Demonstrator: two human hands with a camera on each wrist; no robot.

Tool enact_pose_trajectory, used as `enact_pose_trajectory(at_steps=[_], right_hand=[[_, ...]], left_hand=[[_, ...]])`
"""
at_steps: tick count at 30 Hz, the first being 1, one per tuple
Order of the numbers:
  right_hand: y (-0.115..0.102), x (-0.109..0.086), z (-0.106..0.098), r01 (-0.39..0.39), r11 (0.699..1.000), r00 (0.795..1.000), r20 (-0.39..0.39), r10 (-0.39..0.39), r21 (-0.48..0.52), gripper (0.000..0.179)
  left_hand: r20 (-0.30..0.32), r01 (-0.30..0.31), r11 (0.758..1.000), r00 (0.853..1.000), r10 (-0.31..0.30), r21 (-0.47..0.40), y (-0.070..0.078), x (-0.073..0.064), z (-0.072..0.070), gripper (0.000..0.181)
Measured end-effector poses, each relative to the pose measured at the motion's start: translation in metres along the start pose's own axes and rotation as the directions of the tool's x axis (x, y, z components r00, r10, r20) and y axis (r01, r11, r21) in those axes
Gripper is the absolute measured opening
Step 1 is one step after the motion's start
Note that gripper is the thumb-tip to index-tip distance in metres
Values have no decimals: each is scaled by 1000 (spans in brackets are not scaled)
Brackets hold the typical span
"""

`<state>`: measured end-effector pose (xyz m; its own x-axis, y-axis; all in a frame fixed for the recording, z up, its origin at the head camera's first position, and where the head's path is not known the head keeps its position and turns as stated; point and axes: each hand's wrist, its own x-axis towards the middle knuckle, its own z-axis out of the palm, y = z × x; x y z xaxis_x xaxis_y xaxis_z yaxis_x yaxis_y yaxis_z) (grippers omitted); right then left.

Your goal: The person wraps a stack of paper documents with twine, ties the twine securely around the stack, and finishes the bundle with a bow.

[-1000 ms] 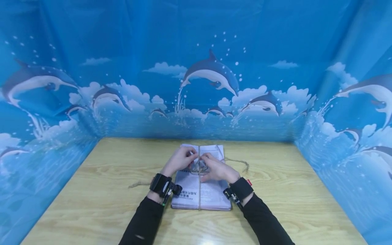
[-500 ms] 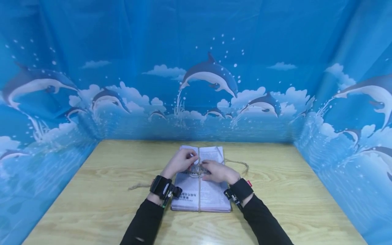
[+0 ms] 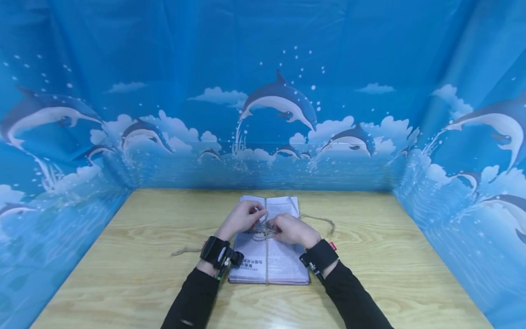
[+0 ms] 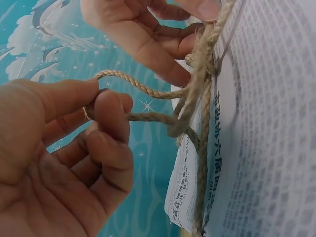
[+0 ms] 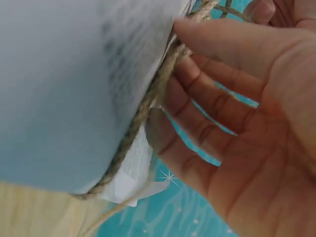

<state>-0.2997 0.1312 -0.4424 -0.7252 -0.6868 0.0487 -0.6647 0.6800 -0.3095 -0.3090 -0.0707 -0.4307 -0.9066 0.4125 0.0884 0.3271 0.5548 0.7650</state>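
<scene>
A stack of newspapers (image 3: 246,267) lies on the table, bound with brown twine (image 3: 267,260) that runs lengthwise over its top. Over the far half of the stack, my left hand (image 3: 242,216) pinches a loop of the twine (image 4: 148,92) between thumb and forefinger, drawing it away from the knot (image 4: 200,61). My right hand (image 3: 293,229) is at the knot from the other side. Its thumb (image 5: 217,37) and fingers close on the twine there, the other fingers (image 5: 182,143) loosely bent beside the bundle. Part of the knot is hidden behind the right fingers.
One twine end (image 3: 186,250) lies on the wooden table (image 3: 139,283) left of the stack. Another end (image 3: 328,222) curves out to the right. A blue curtain with dolphins (image 3: 279,103) encloses the table at the back and sides.
My right hand's fingers, more spread over the knot before, have drawn together on the twine there. The left hand keeps its pinch in nearly the same place. The stack stays put.
</scene>
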Motion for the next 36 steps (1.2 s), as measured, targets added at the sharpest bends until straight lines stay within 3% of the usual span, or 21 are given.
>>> enact_pose_trajectory(at_steps=[4,9,18,22,26,36], right_hand=[[0,0,1,19,999,1000,1,-19,-30,15],[3,-1,-2,11,998,1000,6,-12,64,30],[17,-2,-8,22,972,999,-30,-16,232,17],[21,0,-8,76,968,997,-52,-65,241,20],[25,-2,-10,99,966,995,-20,-97,239,16],[32,-12,-21,-43,972,996,90,22,232,19]], left_hand=[[0,-9,1000,1000,9,-2,-1,0,0,22],[11,1,1000,1000,-1,-15,-2,0,0,23],[27,3,1000,1000,-3,5,-2,-1,-1,24],[26,0,1000,1000,0,-2,-3,-1,-1,23],[23,-4,1000,1000,4,1,-3,0,-1,22],[25,13,1000,1000,-13,11,-1,-1,-3,22]])
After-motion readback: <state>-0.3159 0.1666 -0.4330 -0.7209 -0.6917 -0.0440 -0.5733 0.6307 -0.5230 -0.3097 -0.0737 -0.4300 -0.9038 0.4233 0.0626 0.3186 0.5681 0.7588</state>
